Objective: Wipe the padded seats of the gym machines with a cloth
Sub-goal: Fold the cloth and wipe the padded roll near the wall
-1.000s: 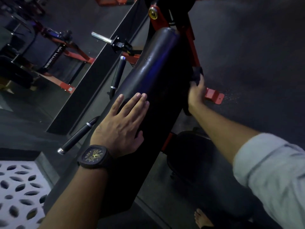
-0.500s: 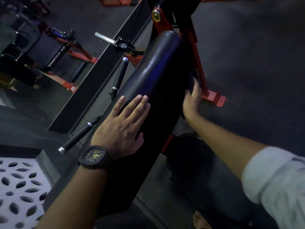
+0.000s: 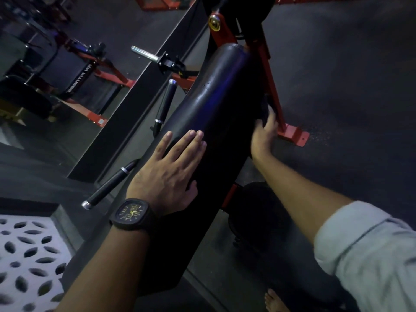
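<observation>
- Left hand [image 3: 166,174] flat on the padded seat [image 3: 216,104] — grip released.
- Right hand [image 3: 264,135] at the seat's right edge, against a dark cloth [image 3: 266,106] — cannot tell its grip.

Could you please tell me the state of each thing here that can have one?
Long black padded backrest: tilted, glossy, left hand on it.
Left hand: flat, fingers straight, resting on the backrest.
Right hand: at the backrest's right edge, touching the cloth; grip unclear.
Dark cloth: bunched against the backrest's side.
Round black seat: below, untouched.
</observation>
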Tool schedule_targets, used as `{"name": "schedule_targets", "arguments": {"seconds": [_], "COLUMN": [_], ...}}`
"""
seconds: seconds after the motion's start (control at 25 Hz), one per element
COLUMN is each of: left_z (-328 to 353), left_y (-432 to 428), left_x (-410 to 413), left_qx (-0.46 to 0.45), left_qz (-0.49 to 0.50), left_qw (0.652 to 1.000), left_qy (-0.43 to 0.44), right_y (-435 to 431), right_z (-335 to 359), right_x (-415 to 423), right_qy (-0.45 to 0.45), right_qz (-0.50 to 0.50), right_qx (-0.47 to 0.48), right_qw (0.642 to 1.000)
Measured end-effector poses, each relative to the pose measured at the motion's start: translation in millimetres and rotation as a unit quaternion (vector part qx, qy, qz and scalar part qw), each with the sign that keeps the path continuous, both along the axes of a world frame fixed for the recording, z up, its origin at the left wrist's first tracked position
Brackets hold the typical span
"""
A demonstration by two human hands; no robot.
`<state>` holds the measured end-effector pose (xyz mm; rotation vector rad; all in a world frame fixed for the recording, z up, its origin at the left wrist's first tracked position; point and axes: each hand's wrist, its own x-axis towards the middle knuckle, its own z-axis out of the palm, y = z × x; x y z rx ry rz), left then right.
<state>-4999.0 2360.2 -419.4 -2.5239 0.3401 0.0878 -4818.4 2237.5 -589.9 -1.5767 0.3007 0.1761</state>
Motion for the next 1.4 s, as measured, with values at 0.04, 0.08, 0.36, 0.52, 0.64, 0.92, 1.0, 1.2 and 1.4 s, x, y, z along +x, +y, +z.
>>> {"name": "schedule_targets", "arguments": {"seconds": [0.04,0.08,0.36,0.52,0.64,0.92,1.0,1.2,1.4], "left_z": [0,0,0,1,0,0,0,0,0], "left_y": [0,0,1,-1,0,-1,-1,-1,-1], "left_x": [0,0,0,0,0,0,0,1,1], "left_qx": [0.000,0.000,-0.004,-0.001,-0.003,-0.007,-0.002,0.003,0.002], "left_qz": [0.000,0.003,0.007,0.002,0.003,0.004,0.006,0.002,0.000], "left_qw": [1.000,1.000,1.000,1.000,1.000,1.000,1.000,1.000,1.000], "left_qy": [0.002,0.001,0.004,-0.001,0.001,0.001,-0.001,-0.001,-0.006], "right_y": [0,0,12,5,13,15,13,15,5], "right_z": [3,3,26,9,20,23,28,21,20], "right_x": [-13,-32,-53,-62,-67,-82,-124,-100,-81], "right_qy": [-0.008,-0.042,-0.076,-0.213,-0.091,-0.113,-0.241,-0.240,-0.382], "right_qz": [-0.002,0.013,-0.010,0.088,0.015,0.015,0.097,0.048,0.097], "right_qx": [0.000,-0.015,-0.033,-0.043,-0.025,-0.026,-0.057,-0.068,-0.137], "right_qw": [1.000,0.999,0.997,0.972,0.995,0.993,0.964,0.967,0.909]}}
